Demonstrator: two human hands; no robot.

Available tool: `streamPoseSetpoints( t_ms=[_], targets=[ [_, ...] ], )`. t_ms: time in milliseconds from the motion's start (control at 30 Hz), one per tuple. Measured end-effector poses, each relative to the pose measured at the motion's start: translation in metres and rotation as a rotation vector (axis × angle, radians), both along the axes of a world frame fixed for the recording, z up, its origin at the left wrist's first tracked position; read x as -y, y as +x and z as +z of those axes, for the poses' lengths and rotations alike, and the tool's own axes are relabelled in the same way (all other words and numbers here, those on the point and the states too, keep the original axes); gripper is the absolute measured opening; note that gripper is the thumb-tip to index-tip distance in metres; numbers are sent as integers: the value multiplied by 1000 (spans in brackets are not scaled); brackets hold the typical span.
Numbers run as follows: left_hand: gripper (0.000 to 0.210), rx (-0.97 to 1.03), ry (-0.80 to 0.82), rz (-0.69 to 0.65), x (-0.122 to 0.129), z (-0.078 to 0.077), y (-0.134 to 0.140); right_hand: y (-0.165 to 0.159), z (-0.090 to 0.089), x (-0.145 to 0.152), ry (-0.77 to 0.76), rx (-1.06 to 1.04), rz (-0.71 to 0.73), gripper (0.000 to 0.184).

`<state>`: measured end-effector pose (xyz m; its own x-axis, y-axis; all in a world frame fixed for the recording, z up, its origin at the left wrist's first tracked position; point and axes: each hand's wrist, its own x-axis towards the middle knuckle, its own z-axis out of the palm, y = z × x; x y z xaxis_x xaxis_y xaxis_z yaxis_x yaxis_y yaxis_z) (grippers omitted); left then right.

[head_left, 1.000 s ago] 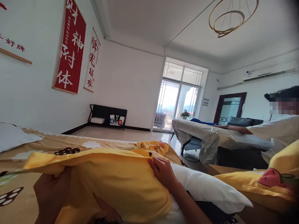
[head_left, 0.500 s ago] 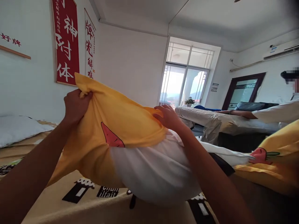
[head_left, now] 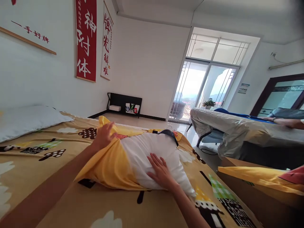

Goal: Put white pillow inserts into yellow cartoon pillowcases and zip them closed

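Note:
A white pillow (head_left: 142, 147) lies on the bed, its left part inside a yellow pillowcase (head_left: 111, 167) and its right part bare. My right hand (head_left: 161, 173) rests flat on the white part with fingers spread. At the upper left edge of the pillowcase is my left hand (head_left: 104, 136), its fingers stretched out against the yellow cloth. A dark piece of material (head_left: 169, 135) lies along the pillow's far right edge, and part of it is hidden.
A tan patterned sheet (head_left: 78, 205) covers the bed. Another white pillow (head_left: 30, 122) lies at left. To the right, yellow cloth (head_left: 254, 174) sits over a cardboard box (head_left: 237, 186). Beyond stands a plastic-covered table (head_left: 228, 126) with a person's hand (head_left: 285, 123) on it.
The pillow and pillowcase have come down from held up to lying on the bed. My left hand has let go its bunched cloth; my right hand has moved onto the white part.

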<state>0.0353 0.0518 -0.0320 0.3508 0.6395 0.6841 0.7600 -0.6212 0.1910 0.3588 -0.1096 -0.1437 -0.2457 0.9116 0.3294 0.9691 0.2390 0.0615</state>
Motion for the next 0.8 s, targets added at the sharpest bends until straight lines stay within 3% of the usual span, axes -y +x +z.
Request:
streamPoseSetpoints(
  t_ms=[67, 100, 167, 267, 400, 467, 533, 633, 700, 800],
  targets=[
    [46, -317, -23, -401, 17, -35, 24, -1, 11, -19, -85, -36, -26, 63],
    [48, -429, -50, -512, 24, -51, 33, -2, 16, -23, -106, -47, -43, 62],
    [53, -523, -85, -578, 30, -77, 44, -4, 21, -22, -85, -51, -66, 64],
    [52, -439, -57, -522, 29, -99, 49, -7, 10, -7, 18, 17, 6, 70],
    [39, -400, 38, -452, 28, -103, 57, -20, -16, -12, 33, 125, 28, 72],
    [29, -466, 121, -443, 33, -102, 62, -31, -23, -28, 31, 119, -47, 64],
    [24, -559, 200, -519, 42, -105, 65, -45, -22, -43, 2, 107, -79, 49],
    [23, -682, 234, -664, 60, -113, 63, -64, -4, -58, -56, 99, -71, 29],
    [16, -737, 234, -680, 73, -115, 63, -74, 17, -63, -54, 87, -73, 24],
    [7, -638, 276, -667, 89, -105, 72, -88, 52, -72, -19, 67, -49, 22]
  ],
)
